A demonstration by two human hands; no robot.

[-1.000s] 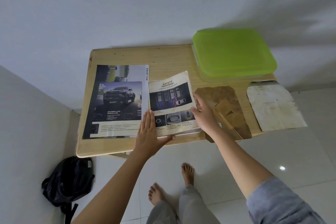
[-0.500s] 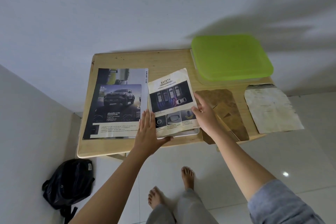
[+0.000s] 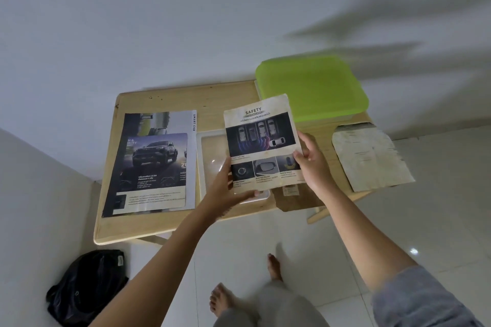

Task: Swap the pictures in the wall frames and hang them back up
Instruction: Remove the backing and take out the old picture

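Fingers of the left hand (image 3: 223, 191) curl round the lower left edge of the safety picture (image 3: 261, 138), and the right hand (image 3: 312, 167) pinches its right edge. It is held above the white frame (image 3: 200, 164) at centre. This picture looks to be out of its frame; the swap, closing and hanging appear still to do. The table (image 3: 170, 98) has its near edge close below, with bare wood toward the wall.

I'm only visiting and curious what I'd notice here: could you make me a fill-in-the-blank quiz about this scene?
1. The left hand and right hand hold a sheet headed ____.
2. The lid at the back of the table is coloured ____.
3. The bag on the floor is coloured ____.
Missing words: SAFETY, green, black.
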